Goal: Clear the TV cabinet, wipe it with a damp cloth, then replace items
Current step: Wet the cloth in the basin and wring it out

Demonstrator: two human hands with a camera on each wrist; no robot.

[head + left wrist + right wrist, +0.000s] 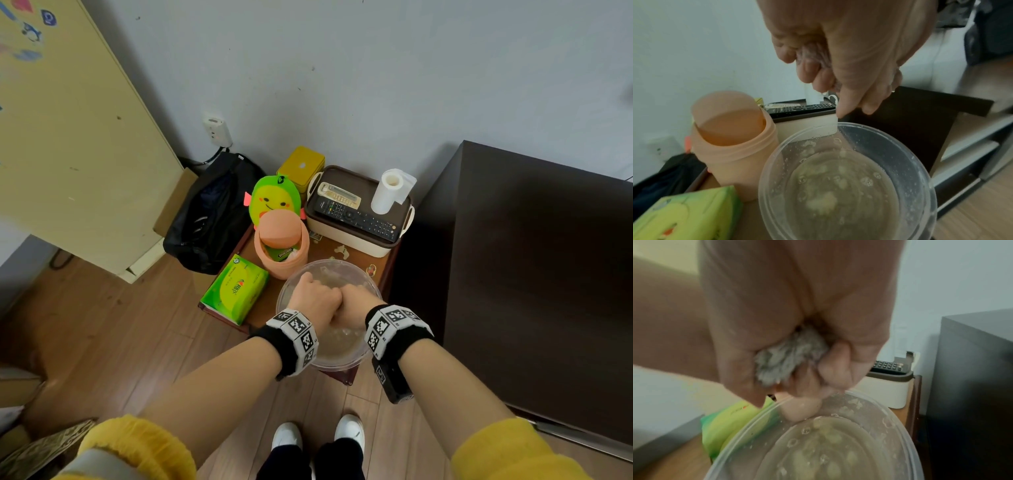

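Note:
Both my hands squeeze a wet grey cloth [789,353] over a clear plastic basin [294,277] of cloudy water. My left hand [317,298] and right hand [354,303] are fists pressed together above the basin. The cloth [813,53] shows as a bunched wad between curled fingers in both wrist views. The basin [920,170] stands on a small wooden side table [325,246]. The dark brown TV cabinet [541,274] sits at the right with a bare top.
On the side table are a green tissue pack [236,289], an orange lidded bin [281,246], an avocado plush [274,198], a yellow tin [303,166], and a cream box [356,236] bearing remotes [356,217] and a paper roll [388,192]. A black bag [212,212] lies left.

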